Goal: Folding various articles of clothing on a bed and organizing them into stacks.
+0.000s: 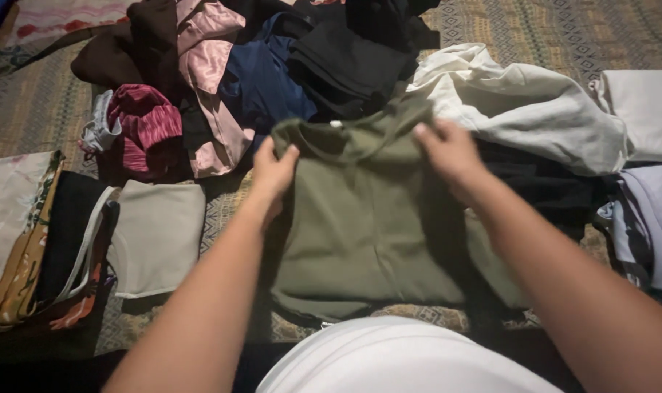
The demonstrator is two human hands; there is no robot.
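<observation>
White cloth (pixel 396 360) over the person's lap fills the bottom edge, with both bare forearms reaching out above it. Left hand (pixel 273 175) and right hand (pixel 451 153) each pinch the top edge of an olive green shirt (pixel 360 233), spread flat on the patterned mat (pixel 564 29). Beyond lies a heap of dark clothes (pixel 273 65); a folded beige piece (pixel 160 236) sits just left, a white garment (pixel 520 102) right

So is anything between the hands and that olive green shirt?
Nothing visible. The left hand and right hand both grip the olive green shirt at its top edge, near the collar, nothing between.
</observation>
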